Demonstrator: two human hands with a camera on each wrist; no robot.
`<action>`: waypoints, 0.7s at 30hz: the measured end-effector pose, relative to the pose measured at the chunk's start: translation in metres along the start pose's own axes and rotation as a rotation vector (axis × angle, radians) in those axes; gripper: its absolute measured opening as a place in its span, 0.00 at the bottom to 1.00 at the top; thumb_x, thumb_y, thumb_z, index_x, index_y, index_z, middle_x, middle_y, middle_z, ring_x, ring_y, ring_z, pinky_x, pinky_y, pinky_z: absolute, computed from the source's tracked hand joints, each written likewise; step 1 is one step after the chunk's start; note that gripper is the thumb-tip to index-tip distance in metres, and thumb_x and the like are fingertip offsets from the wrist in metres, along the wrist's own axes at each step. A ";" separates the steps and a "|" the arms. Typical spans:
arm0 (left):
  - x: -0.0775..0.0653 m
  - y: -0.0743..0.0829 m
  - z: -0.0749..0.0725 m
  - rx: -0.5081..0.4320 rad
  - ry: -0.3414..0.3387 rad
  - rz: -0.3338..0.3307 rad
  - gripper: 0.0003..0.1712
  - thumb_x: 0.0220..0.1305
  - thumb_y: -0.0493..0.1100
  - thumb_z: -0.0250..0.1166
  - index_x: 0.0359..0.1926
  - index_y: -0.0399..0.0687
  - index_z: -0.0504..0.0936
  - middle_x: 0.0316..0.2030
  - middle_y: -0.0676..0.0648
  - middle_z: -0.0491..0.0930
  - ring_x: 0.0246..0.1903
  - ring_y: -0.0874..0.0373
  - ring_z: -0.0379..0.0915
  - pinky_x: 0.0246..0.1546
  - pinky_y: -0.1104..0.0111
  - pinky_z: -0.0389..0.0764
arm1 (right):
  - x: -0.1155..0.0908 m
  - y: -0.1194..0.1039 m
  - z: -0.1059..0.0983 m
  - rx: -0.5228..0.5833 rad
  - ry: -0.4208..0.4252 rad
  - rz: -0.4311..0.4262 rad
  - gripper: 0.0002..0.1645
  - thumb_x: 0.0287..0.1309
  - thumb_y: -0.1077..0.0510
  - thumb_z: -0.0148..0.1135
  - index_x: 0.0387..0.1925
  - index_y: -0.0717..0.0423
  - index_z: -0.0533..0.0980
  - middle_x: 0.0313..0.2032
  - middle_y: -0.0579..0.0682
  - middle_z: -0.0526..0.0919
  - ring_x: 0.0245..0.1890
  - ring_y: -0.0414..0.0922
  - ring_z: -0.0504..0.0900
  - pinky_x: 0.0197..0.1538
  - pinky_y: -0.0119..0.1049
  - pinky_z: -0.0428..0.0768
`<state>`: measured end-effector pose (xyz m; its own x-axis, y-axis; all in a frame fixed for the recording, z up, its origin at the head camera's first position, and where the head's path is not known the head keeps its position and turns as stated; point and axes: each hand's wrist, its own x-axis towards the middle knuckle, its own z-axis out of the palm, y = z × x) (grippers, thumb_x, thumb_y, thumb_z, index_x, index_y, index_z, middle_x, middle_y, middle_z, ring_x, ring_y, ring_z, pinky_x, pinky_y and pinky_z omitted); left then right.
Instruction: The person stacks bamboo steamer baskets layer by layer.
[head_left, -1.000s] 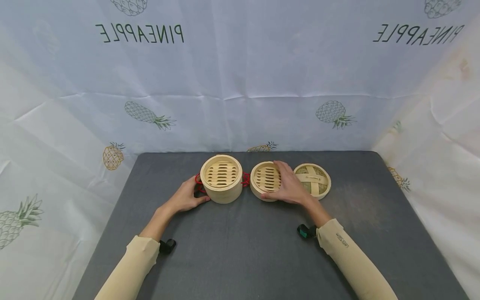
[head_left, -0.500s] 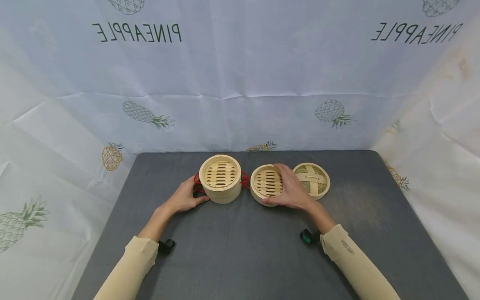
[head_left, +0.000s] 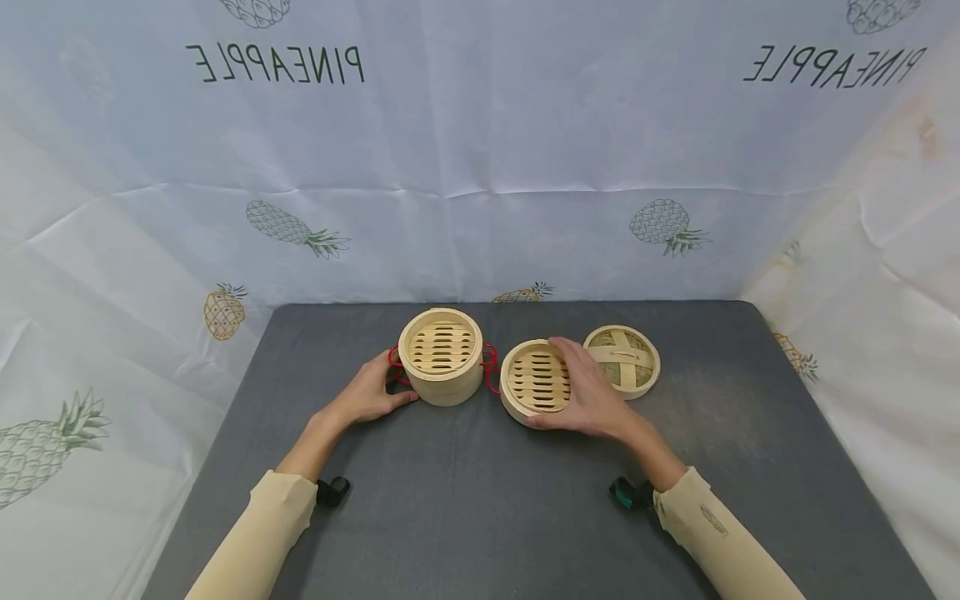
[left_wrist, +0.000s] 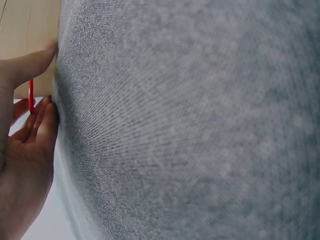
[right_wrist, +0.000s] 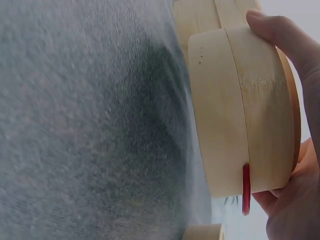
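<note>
Apparently to steady it, the left hand [head_left: 367, 393] curves thumb and fingers partway round the left side of a tall, round, pale-bamboo steamer [head_left: 448, 389], thumb low on the near wall, fingers beside a thin red loop handle [left_wrist: 31, 95]. To its right, the right hand [head_left: 592, 396] grips a shallow, round, pale-bamboo tier [head_left: 538, 385], thumb on the near side and fingers toward the far side; so wide a span probably suits its breadth. Whether the tier's base touches the dark grey, matt tabletop [head_left: 465, 517], I cannot tell. Both vessels are smooth bent wood around slotted panels [head_left: 441, 347], and another red loop [right_wrist: 246, 192] sticks out from the tier. Just right of the right hand, a round, greenish lid crossed by pale bamboo bands [head_left: 628, 358] lies bands up, which leaves the slots uncovered.
</note>
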<state>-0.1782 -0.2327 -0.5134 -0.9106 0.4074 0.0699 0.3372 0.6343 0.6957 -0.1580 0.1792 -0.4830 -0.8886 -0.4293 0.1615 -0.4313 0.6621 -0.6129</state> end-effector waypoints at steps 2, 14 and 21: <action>0.000 0.000 0.000 0.004 0.000 0.001 0.44 0.63 0.37 0.80 0.76 0.39 0.70 0.63 0.35 0.80 0.60 0.43 0.85 0.62 0.49 0.87 | -0.003 -0.002 -0.001 -0.012 -0.001 -0.009 0.78 0.39 0.28 0.85 0.84 0.56 0.57 0.81 0.60 0.64 0.80 0.62 0.66 0.76 0.71 0.71; 0.000 0.001 -0.001 0.007 0.000 0.004 0.44 0.63 0.37 0.80 0.76 0.38 0.70 0.63 0.35 0.80 0.60 0.42 0.84 0.62 0.48 0.86 | -0.013 -0.022 -0.007 -0.043 0.003 -0.055 0.79 0.38 0.27 0.86 0.84 0.55 0.58 0.80 0.58 0.65 0.79 0.59 0.68 0.74 0.71 0.72; 0.000 0.000 0.000 -0.002 -0.001 0.005 0.45 0.63 0.37 0.80 0.77 0.39 0.69 0.64 0.35 0.80 0.60 0.42 0.85 0.63 0.48 0.86 | -0.014 -0.036 -0.012 -0.046 0.017 -0.093 0.79 0.37 0.28 0.86 0.84 0.54 0.58 0.80 0.58 0.65 0.79 0.59 0.68 0.74 0.70 0.73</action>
<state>-0.1781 -0.2321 -0.5133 -0.9085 0.4115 0.0723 0.3412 0.6308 0.6969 -0.1316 0.1691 -0.4541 -0.8467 -0.4800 0.2297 -0.5185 0.6475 -0.5584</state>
